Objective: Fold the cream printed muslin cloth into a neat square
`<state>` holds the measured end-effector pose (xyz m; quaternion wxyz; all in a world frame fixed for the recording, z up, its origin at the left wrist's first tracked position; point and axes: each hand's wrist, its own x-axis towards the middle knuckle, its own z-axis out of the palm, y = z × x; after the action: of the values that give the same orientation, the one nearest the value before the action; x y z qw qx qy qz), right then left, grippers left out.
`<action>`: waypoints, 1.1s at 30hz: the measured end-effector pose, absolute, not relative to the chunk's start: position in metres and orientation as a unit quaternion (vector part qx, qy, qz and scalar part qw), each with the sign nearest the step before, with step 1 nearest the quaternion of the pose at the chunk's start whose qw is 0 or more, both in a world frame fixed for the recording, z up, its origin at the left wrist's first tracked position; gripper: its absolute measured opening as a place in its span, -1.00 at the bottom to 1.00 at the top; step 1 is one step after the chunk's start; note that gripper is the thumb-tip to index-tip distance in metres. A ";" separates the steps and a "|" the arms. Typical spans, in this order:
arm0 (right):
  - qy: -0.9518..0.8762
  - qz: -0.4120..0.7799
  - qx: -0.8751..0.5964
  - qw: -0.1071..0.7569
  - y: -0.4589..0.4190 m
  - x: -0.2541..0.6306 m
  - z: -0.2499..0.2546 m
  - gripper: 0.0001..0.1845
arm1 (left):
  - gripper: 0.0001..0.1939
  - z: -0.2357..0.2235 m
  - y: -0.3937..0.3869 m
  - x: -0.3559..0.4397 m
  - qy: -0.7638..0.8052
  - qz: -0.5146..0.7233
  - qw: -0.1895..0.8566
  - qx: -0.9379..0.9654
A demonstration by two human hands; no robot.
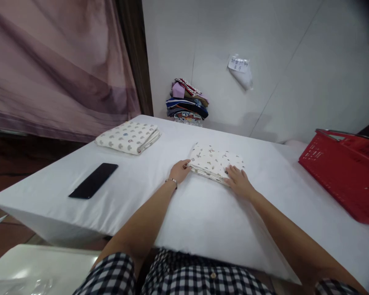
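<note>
A folded white cloth (213, 159) with a small scattered print lies flat on the white-covered table (203, 221) in front of me. My left hand (180, 170) is at its near left corner, fingers closed around the layered edge. On the near right corner rests my right hand (240, 181), its fingers laid out over the top of the cloth. Farther left is a second folded cloth (127, 137), white with a grey mushroom-like print, which neither hand touches.
A black phone (94, 181) lies on the table's left part. On the right stands a red plastic basket (346, 172). Behind the table's far edge rises a pile of folded fabrics (187, 102) against the wall. A white surface (43, 264) sits low at front left.
</note>
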<state>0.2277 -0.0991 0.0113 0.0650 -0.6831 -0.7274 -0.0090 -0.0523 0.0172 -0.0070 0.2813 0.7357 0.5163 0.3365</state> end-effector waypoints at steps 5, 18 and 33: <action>-0.754 -0.056 -0.653 0.044 -0.108 0.227 -0.001 -0.31 | -0.67 0.002 0.022 -0.046 0.514 0.350 0.254 0.741; -0.760 -0.085 -0.643 0.040 -0.107 0.228 -0.005 -0.33 | -0.72 -0.009 0.028 -0.044 0.577 0.316 0.264 0.705; -0.770 0.005 -0.611 0.184 -0.081 0.189 0.031 -0.47 | -0.61 -0.009 0.020 -0.046 0.491 0.383 0.259 0.738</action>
<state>0.1887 -0.0813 0.0305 0.1839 -0.6110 -0.7700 0.0048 -0.0457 0.0205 -0.0092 0.2592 0.7381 0.4911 0.3833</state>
